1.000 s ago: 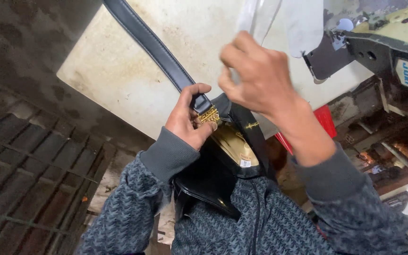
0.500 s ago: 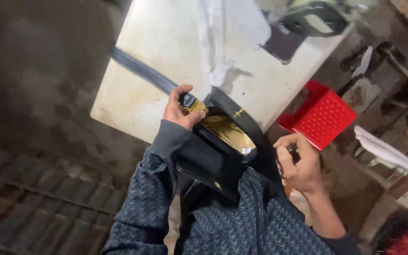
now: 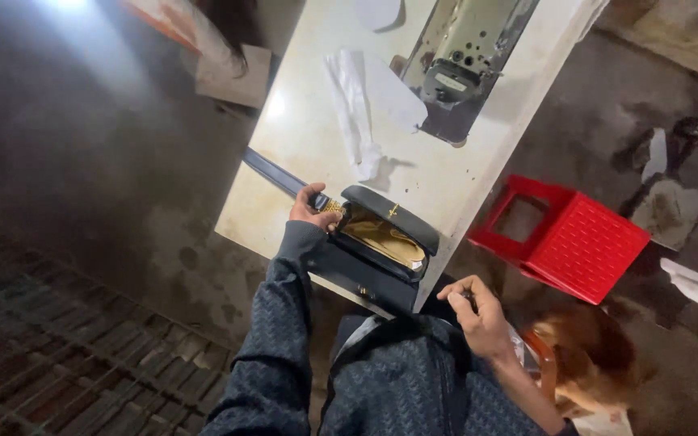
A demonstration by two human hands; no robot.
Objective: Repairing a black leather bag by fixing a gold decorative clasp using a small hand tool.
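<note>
Head view, left hand (image 3: 310, 208) clamped on strap (image 3: 278, 174) of open black handbag (image 3: 381, 242), tan lining inside, right hand (image 3: 478, 311) loosely curled, empty

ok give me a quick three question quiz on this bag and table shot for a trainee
1. True or false: the left hand grips the bag where the strap meets it.
2. Multiple choice: what colour is the crate beside the table? A) blue B) red C) green
3. Fill in: the right hand is off the bag, down by the person's ____.

Key:
1. True; the fingers close at the gold fitting on the strap end.
2. B
3. lap; whether it holds anything cannot be told.
</note>
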